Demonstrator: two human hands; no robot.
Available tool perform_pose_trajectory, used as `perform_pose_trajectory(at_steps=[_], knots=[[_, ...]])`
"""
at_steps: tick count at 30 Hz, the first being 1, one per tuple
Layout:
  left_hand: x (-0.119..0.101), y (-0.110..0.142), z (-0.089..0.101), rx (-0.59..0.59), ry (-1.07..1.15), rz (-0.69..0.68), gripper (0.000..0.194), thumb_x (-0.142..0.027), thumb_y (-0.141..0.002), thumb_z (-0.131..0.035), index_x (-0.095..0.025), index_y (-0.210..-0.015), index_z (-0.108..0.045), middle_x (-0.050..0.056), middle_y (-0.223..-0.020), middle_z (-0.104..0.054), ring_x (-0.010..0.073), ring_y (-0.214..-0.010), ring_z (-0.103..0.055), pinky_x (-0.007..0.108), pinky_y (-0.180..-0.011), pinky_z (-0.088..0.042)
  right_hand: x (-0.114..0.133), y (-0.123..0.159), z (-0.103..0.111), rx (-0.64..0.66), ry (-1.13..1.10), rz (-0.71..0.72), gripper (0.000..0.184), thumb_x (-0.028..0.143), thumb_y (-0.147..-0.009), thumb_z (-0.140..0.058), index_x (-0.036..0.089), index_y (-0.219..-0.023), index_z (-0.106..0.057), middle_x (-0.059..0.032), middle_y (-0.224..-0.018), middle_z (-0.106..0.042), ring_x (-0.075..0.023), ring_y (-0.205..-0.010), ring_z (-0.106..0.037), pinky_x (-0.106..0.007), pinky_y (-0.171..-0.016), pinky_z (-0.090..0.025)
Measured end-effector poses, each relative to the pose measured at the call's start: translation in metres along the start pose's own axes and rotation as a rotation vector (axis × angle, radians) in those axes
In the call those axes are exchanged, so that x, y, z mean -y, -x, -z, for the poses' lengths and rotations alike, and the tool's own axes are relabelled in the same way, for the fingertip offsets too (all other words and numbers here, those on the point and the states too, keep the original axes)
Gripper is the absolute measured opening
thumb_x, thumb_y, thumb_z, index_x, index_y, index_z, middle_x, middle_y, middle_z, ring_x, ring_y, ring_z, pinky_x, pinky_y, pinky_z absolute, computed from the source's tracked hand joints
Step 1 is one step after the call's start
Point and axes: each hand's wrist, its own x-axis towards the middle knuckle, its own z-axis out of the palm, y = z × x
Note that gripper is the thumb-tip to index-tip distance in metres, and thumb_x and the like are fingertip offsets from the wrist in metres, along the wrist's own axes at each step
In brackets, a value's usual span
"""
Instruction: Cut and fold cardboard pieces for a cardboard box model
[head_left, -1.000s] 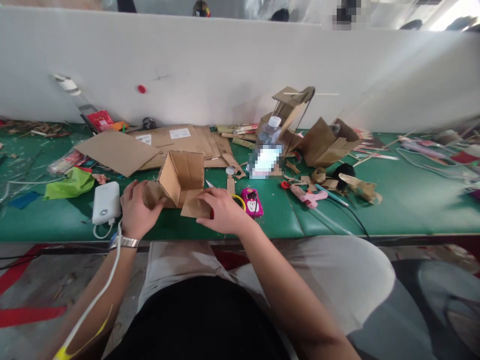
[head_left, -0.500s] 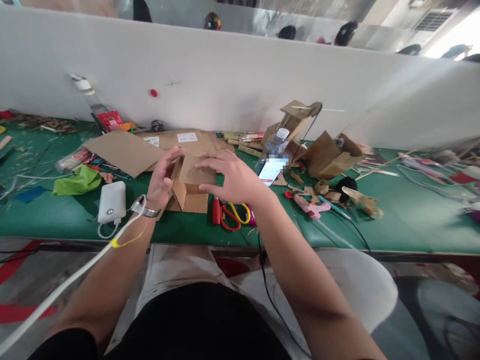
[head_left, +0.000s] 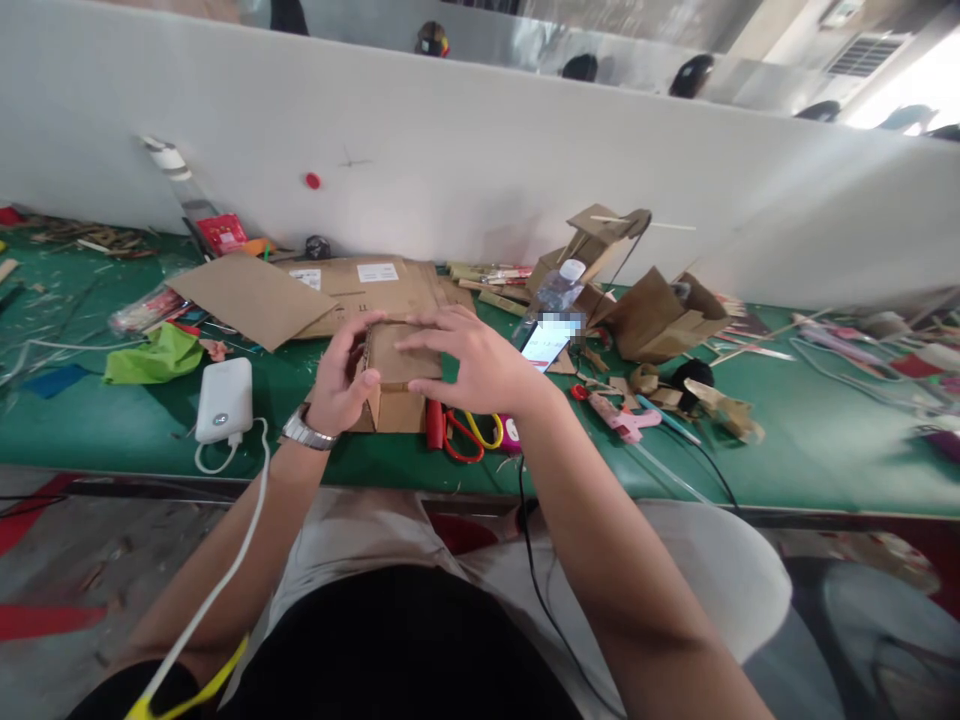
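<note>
my left hand (head_left: pixel 337 388) curls round the left side of the small cardboard box (head_left: pixel 405 354), gripping it with the thumb at the near edge. my right hand (head_left: pixel 484 362) spreads its fingers over the top panel; i cannot tell whether its thumb pinches the panel or only rests there. the box sits near the front edge of the desk (head_left: pixel 131 432), left of its middle, with the scissors (head_left: pixel 463 459) just beside it to the right and the power bank (head_left: pixel 225 402) off to the left. the pink glue gun (head_left: pixel 624 418) lies well apart, further right.

to do this well, i judge the left hand should hold the wall upright while the right presses lightly and evenly, edges lined up. pushing hard could skew the thin walls or crease the panel.
</note>
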Motion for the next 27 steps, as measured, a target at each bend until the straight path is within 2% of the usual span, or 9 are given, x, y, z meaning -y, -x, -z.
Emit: perform_pose_trajectory(at_steps=[7, 12, 17, 21, 27], knots=[[0.003, 0.0, 0.005, 0.035, 0.01, -0.027, 0.082, -0.074, -0.09, -0.068, -0.023, -0.154, -0.055, 0.019, -0.153, -0.059, 0.0381, -0.142, -0.058, 0.055, -0.118, -0.05, -0.002, 0.003, -0.008, -0.061, -0.028, 0.02, 0.04, 0.037, -0.096, -0.078, 0.016, -0.13, -0.075, -0.0196, -0.149, -0.067, -0.0328, -0.14, -0.062, -0.055, -0.121, -0.045], [0.003, 0.0, 0.006, 0.047, 0.023, -0.021, 0.086, -0.076, -0.088, -0.069, -0.025, -0.155, -0.055, 0.018, -0.155, -0.058, 0.0374, -0.142, -0.058, 0.054, -0.118, -0.05, -0.003, 0.011, -0.013, -0.153, -0.125, 0.003, 0.038, 0.039, -0.098, -0.075, 0.02, -0.13, -0.073, -0.0156, -0.148, -0.067, -0.0314, -0.138, -0.063, -0.053, -0.118, -0.049], [0.003, 0.0, 0.005, 0.032, -0.005, -0.018, 0.08, -0.069, -0.09, -0.071, -0.023, -0.154, -0.055, 0.018, -0.155, -0.059, 0.0366, -0.143, -0.057, 0.055, -0.119, -0.049, -0.004, 0.011, -0.017, -0.129, -0.089, 0.023, 0.036, 0.038, -0.097, -0.076, 0.022, -0.129, -0.074, -0.0151, -0.148, -0.066, -0.0321, -0.137, -0.062, -0.055, -0.118, -0.049], [0.003, 0.001, 0.005, 0.032, -0.018, -0.014, 0.075, -0.061, -0.092, -0.073, -0.023, -0.154, -0.054, 0.018, -0.156, -0.058, 0.0357, -0.144, -0.056, 0.055, -0.121, -0.047, -0.002, 0.014, -0.019, -0.166, -0.066, 0.023, 0.035, 0.038, -0.098, -0.075, 0.023, -0.13, -0.073, -0.015, -0.147, -0.066, -0.0323, -0.137, -0.063, -0.056, -0.116, -0.051], [0.005, 0.001, 0.009, 0.058, -0.043, -0.03, 0.085, -0.077, -0.089, -0.068, -0.024, -0.154, -0.054, 0.019, -0.156, -0.057, 0.0373, -0.144, -0.057, 0.055, -0.118, -0.05, 0.003, 0.031, -0.024, -0.247, -0.061, 0.006, 0.033, 0.038, -0.097, -0.077, 0.024, -0.127, -0.072, -0.0147, -0.143, -0.066, -0.0325, -0.138, -0.062, -0.058, -0.118, -0.051]])
